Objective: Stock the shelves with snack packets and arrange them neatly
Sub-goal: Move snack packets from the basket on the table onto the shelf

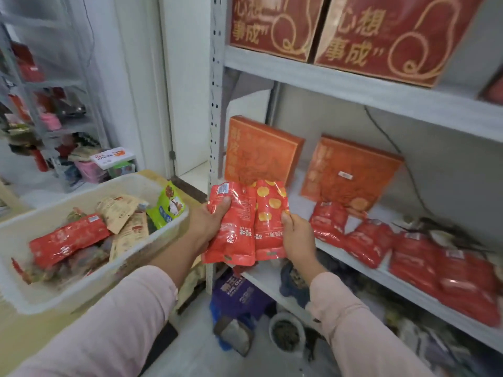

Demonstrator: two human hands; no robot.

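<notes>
Pale pink sleeve fabric, soft and matte, at the bottom of the frame. Just beyond, glossy red film: two flat, pillow-shaped packets held side by side, edges overlapping, in front of the left end of the middle shelf. Left hand gripping the plain red packet, thumb on its face, fingers curled behind. Right hand pinching the dotted red packet low on its edge, thumb in front, fingers hidden behind. Neither packet on the shelf yet.

Likely trouble from here: slick film against slick film, so easy sliding between the two, or a drop into the clutter under the shelf, given the light one-edge pinch. Also a nudge to the row of red packets at centre right, loosely overlapped near the front lip, enough to skew it. Print seemingly upside down; left unturned, an untidy facing.

Left of centre, a white plastic bin, translucent, heaped with crinkled red, tan and green pouches. Farther back, orange boxes, stiff square card, tilted back. Upper right, dark red cartons with gold lettering.
</notes>
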